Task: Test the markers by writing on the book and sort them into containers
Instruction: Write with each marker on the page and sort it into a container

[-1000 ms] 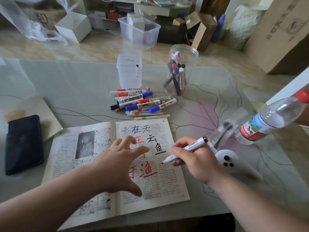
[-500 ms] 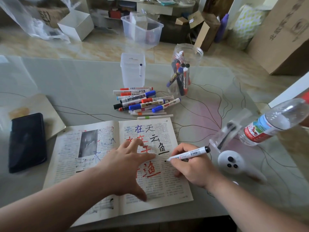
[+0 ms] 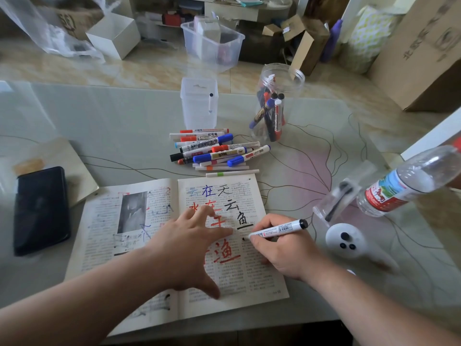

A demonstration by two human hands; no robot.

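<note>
An open book (image 3: 249, 278) lies at the table's front edge, its right page marked with blue, black and red characters. My left hand (image 3: 184, 248) presses flat on the page with fingers spread. My right hand (image 3: 282, 250) grips a white marker with a black end (image 3: 279, 229), its tip touching the page just below the black characters. A pile of several markers (image 3: 214, 151) lies behind the book. Behind the pile stand a square clear container (image 3: 198, 106) with one marker inside and a round clear jar (image 3: 277, 103) holding several markers.
A black phone (image 3: 41, 209) rests on a notebook (image 3: 64, 163) at the left. To the right are a white controller (image 3: 345, 240), a small clear packet (image 3: 339, 196) and a water bottle (image 3: 409, 182). Boxes and a plastic bin (image 3: 212, 43) sit on the floor beyond.
My right hand has moved left with the marker, bringing its tip from beside the book down onto the page. My left hand stays pressed on the book.
</note>
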